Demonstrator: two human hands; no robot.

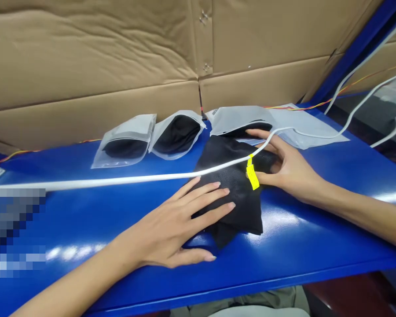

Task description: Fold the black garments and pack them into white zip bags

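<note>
Centrally, the left hand [171, 224] lay open and flat, steadying a black non-woven cloth [232, 193], while the right hand's [287, 169] curled fingers gripped its edge beside a yellow tag [252, 176]

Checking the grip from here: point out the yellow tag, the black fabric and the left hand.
Yellow tag [252, 175]: head view, on the middle of the tag.
Black fabric [242, 211]: head view, on the bare weave beside the left hand.
Left hand [174, 224]: head view, on the back of the hand.

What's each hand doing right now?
Left hand: open, spread flat on the black textured fabric bundle.
Right hand: closed around the bundle's edge, holding it.
</note>
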